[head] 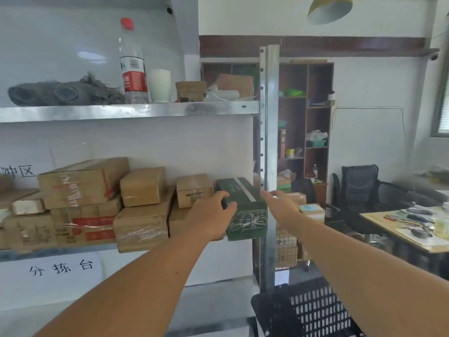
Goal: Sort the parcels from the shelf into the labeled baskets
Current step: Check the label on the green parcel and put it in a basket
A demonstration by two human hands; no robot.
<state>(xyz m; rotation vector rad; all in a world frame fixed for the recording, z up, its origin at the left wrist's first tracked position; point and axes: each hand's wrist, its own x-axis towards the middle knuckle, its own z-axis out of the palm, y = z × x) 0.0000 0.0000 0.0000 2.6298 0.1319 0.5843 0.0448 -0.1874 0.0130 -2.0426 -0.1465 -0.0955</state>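
Note:
A dark green box (245, 210) lies at the right end of the middle shelf (60, 251), jutting past its front edge. My left hand (211, 215) grips the box's left side, fingers curled over its top. My right hand (281, 207) is at the box's right side by the metal upright, fingers spread; whether it touches the box I cannot tell. Several brown cardboard parcels (143, 186) are stacked along the shelf to the left. A black perforated basket (315, 312) stands low at the right.
The shelf's metal upright (269, 142) rises just right of the green box. The upper shelf (121, 110) holds a plastic bottle (133, 66), a cup and clutter. A desk (413, 229) and black chair (359, 188) stand at right. A wire crate (286, 246) sits behind the upright.

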